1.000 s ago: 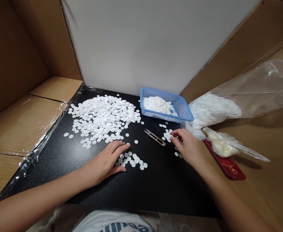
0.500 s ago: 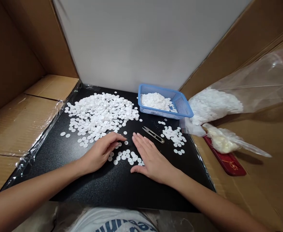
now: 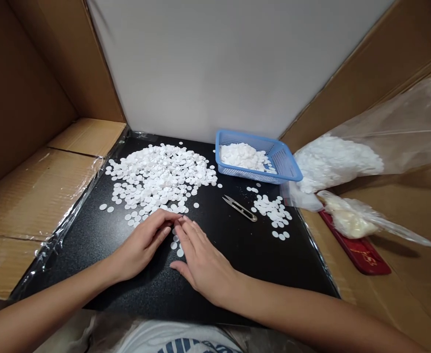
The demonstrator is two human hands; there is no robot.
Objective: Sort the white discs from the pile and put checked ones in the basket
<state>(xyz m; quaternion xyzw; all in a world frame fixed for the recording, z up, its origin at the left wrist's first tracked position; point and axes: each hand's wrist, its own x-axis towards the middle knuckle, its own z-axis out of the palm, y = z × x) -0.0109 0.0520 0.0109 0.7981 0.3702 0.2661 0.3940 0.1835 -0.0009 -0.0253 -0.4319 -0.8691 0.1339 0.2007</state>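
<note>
On the black table top, a wide heap of white discs lies in front of my hands. My left hand rests at the heap's near edge, its fingers curled with a gap between thumb and index; I see nothing held. Stretched flat, my right hand touches or nearly touches the left fingertips, its thumb apart. A few white discs show between the two palms; others there may be hidden under the fingers. Metal thread snips lie right of my hands, beside a small group of discs.
A blue basket with white discs stands at the back right. Beyond the right edge are a clear bag of white discs, a small knotted bag and a red object. Cardboard walls flank the table.
My right hand has moved left over the table, closing the space to my left hand. The loose discs between them are now gathered or covered. The view has shifted slightly.
</note>
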